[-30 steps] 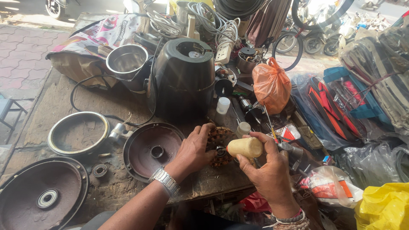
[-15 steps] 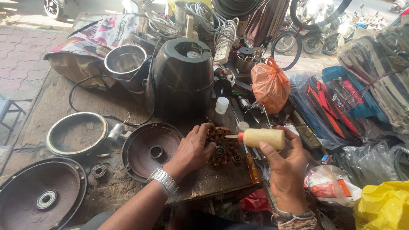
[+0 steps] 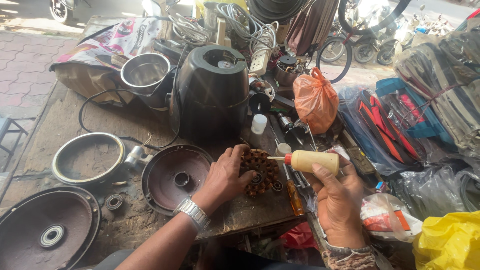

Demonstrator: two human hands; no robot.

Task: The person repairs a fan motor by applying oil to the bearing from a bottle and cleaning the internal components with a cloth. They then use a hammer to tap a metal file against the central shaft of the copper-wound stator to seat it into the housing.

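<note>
Copper-wound stator (image 3: 260,172) lies on the wooden bench (image 3: 65,120), just right of a round dark end cover (image 3: 175,177), with the left hand (image 3: 225,177) pressed flat against its side. Right hand (image 3: 340,200) is closed around a small yellowish squeeze bottle (image 3: 312,161), its red-based nozzle pointing left over the stator.

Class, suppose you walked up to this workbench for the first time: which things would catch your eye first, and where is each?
At centre, the right hand aims a cream squeeze bottle with a red nozzle at a copper-wound motor stator, which the left hand steadies. Behind them stands a tall black appliance housing; an orange plastic bag glows to its right.
</note>
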